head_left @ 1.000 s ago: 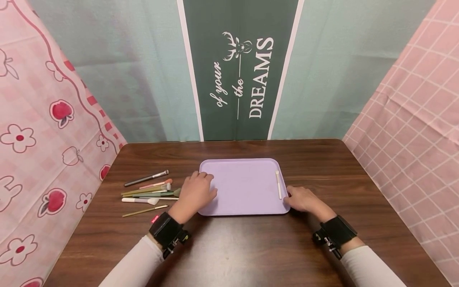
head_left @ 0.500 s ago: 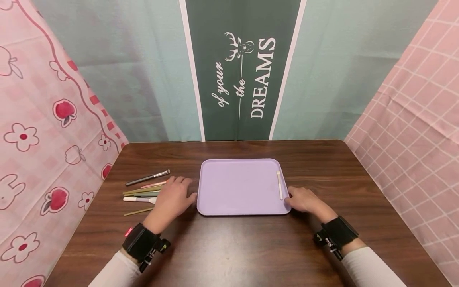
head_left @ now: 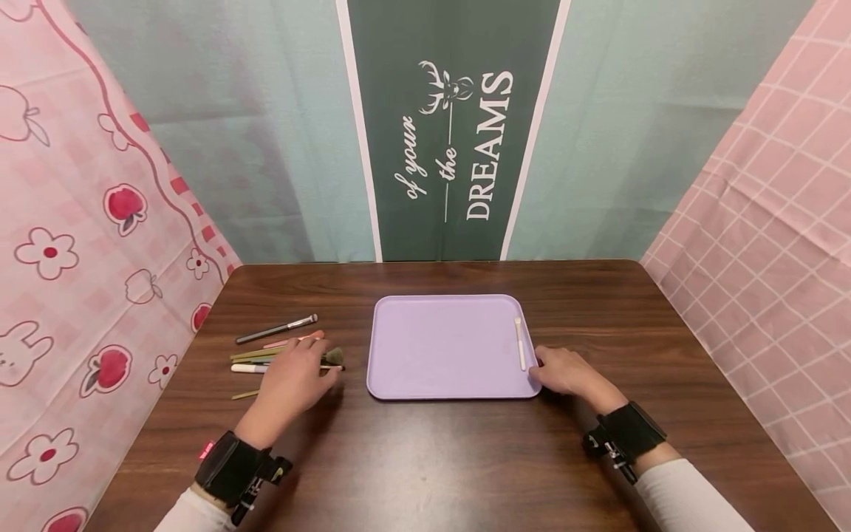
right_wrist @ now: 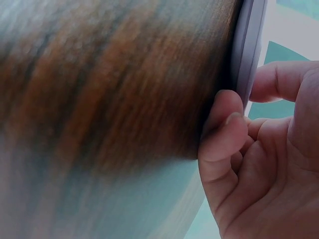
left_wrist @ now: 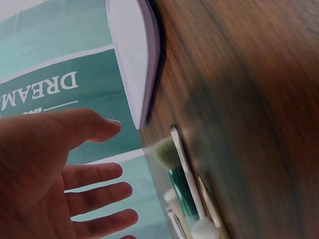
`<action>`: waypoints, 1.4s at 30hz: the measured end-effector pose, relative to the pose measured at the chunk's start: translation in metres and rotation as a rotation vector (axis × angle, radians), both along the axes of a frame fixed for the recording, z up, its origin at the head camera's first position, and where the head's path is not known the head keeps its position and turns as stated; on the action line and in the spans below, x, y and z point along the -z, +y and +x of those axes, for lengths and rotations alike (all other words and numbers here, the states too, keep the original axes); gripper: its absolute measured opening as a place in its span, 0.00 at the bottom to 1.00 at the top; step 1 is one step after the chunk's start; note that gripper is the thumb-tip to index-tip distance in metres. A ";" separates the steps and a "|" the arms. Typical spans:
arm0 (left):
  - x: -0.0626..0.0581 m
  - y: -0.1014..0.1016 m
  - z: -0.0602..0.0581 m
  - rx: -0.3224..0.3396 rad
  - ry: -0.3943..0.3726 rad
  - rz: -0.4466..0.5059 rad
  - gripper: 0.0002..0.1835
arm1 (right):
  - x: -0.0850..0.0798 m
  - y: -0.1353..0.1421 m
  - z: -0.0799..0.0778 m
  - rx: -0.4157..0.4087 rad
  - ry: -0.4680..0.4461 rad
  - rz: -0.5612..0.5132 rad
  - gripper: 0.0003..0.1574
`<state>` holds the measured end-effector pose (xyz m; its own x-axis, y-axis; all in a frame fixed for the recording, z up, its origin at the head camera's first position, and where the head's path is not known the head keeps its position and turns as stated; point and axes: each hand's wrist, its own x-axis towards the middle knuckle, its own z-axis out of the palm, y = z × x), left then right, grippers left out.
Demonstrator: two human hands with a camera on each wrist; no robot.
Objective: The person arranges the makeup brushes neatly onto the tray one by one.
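My left hand (head_left: 292,375) is over a loose bunch of makeup brushes on the left of the table. In the left wrist view its fingers (left_wrist: 102,198) are spread and hold nothing. Beyond them lie a green-handled brush (left_wrist: 182,191) with a fluffy olive head and a thin white-handled brush (left_wrist: 189,174). At the lower right corner of the lilac tray (head_left: 445,347), my right hand (head_left: 565,371) pinches the rim, thumb above and curled fingers at the underside. One slim white brush (head_left: 521,346) lies along the tray's right side.
Behind the bunch, a black-handled brush (head_left: 275,329) lies apart, slanting. A thin gold-handled brush (head_left: 246,395) is nearest the front, partly hidden by my left hand. Patterned cloths (head_left: 133,295) hang around the wooden table (head_left: 425,458).
My left hand has left the tray's left edge and moved left over the brushes. The right hand has stayed at the tray's corner.
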<state>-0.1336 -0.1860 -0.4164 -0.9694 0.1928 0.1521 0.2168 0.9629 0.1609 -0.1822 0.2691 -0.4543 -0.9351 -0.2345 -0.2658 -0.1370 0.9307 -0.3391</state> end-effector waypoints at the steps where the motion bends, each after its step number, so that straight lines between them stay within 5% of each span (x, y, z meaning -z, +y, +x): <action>1: 0.000 -0.001 0.001 -0.003 0.000 0.000 0.27 | 0.000 0.000 0.000 0.001 -0.002 -0.001 0.09; 17: 0.007 -0.027 0.014 -0.026 -0.016 0.019 0.30 | 0.001 0.001 -0.001 0.013 -0.013 0.002 0.10; 27: 0.009 -0.041 0.022 -0.044 0.029 0.030 0.23 | -0.001 0.001 0.000 0.006 0.002 -0.002 0.09; 35: 0.012 -0.052 0.028 -0.086 -0.039 0.037 0.27 | -0.003 0.001 0.001 0.006 0.003 -0.016 0.09; 42: 0.016 -0.061 0.030 -0.109 -0.096 0.038 0.18 | 0.000 0.001 0.000 0.003 0.001 -0.020 0.09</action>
<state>-0.1036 -0.2473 -0.4323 -0.9947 0.0815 0.0632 0.0932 0.9727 0.2123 -0.1818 0.2701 -0.4538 -0.9360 -0.2374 -0.2600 -0.1350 0.9240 -0.3578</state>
